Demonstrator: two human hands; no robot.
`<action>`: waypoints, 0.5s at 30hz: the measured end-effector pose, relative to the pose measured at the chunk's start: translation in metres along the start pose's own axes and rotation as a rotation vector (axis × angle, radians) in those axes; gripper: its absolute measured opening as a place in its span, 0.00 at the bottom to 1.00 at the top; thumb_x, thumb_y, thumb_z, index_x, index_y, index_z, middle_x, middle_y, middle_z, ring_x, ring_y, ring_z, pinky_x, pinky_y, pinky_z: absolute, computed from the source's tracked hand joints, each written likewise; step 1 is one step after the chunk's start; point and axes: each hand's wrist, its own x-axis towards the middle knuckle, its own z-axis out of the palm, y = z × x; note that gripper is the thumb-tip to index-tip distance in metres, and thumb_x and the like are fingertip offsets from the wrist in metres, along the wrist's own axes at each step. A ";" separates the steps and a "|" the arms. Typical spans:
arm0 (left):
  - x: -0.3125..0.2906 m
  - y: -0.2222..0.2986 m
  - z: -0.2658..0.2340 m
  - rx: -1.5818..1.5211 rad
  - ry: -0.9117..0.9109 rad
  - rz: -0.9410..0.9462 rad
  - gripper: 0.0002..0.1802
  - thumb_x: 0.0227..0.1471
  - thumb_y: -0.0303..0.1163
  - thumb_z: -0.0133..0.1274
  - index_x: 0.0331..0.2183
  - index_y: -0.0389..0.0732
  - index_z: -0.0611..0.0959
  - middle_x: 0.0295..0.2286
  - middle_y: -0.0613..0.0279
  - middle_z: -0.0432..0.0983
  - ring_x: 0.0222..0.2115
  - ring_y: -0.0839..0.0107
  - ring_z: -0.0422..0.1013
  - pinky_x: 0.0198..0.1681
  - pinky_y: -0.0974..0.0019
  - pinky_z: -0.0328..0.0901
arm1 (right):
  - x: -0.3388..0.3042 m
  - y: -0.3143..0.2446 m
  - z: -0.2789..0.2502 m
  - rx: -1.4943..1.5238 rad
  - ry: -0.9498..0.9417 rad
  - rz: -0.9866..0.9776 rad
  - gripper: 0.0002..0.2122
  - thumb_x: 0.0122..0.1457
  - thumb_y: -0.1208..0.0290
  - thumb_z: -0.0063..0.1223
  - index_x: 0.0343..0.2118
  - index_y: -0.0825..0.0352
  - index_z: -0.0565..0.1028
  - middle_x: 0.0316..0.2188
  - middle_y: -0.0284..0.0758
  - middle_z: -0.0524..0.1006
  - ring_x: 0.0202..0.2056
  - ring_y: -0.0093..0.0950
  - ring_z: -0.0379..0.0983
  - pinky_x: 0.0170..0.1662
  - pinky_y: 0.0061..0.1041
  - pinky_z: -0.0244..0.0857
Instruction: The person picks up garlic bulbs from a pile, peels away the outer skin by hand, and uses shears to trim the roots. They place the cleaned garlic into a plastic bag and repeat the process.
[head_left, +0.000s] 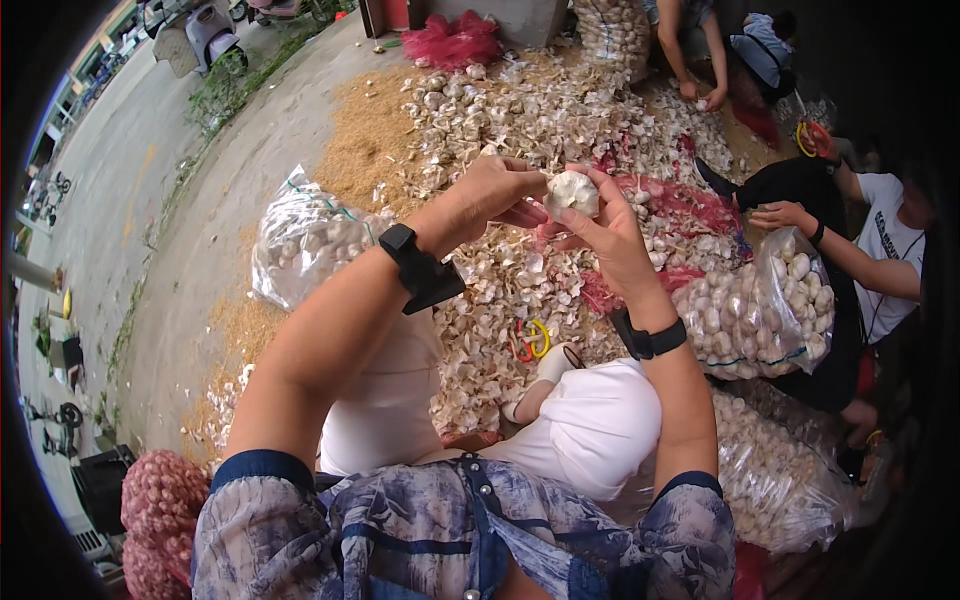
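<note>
A whitish garlic bulb is held up in front of me, above the pile of husks. My right hand is closed around it, thumb on the near side and fingers behind. My left hand is at the bulb's left edge, its fingers pinched together; whether they grip loose skin is too small to tell. Below the hands, scissors with red and yellow handles lie among the garlic husks beside my shoe.
Clear plastic bags of garlic stand at left and right. Red mesh sacks are at the lower left. Red netting lies at the back. Co-workers sit at the right; one hand is near the right bag.
</note>
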 end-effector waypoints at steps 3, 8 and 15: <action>0.004 -0.005 -0.001 0.162 -0.009 0.099 0.12 0.51 0.29 0.60 0.36 0.31 0.82 0.30 0.55 0.80 0.28 0.70 0.79 0.34 0.69 0.77 | 0.000 0.001 -0.001 -0.083 -0.013 -0.015 0.24 0.59 0.74 0.58 0.57 0.64 0.64 0.39 0.33 0.78 0.35 0.22 0.78 0.32 0.18 0.73; 0.009 -0.008 -0.006 0.150 -0.001 0.079 0.13 0.51 0.29 0.60 0.37 0.29 0.82 0.30 0.54 0.80 0.28 0.69 0.79 0.35 0.69 0.77 | -0.001 0.004 -0.004 -0.081 -0.024 0.017 0.24 0.58 0.75 0.59 0.57 0.63 0.65 0.40 0.32 0.77 0.35 0.21 0.78 0.33 0.18 0.74; 0.009 -0.007 -0.008 0.201 0.032 0.081 0.11 0.51 0.28 0.61 0.32 0.27 0.83 0.27 0.53 0.81 0.27 0.69 0.79 0.34 0.69 0.77 | 0.000 0.010 -0.008 -0.058 -0.078 0.020 0.25 0.58 0.79 0.56 0.58 0.65 0.63 0.42 0.36 0.78 0.37 0.25 0.79 0.37 0.22 0.76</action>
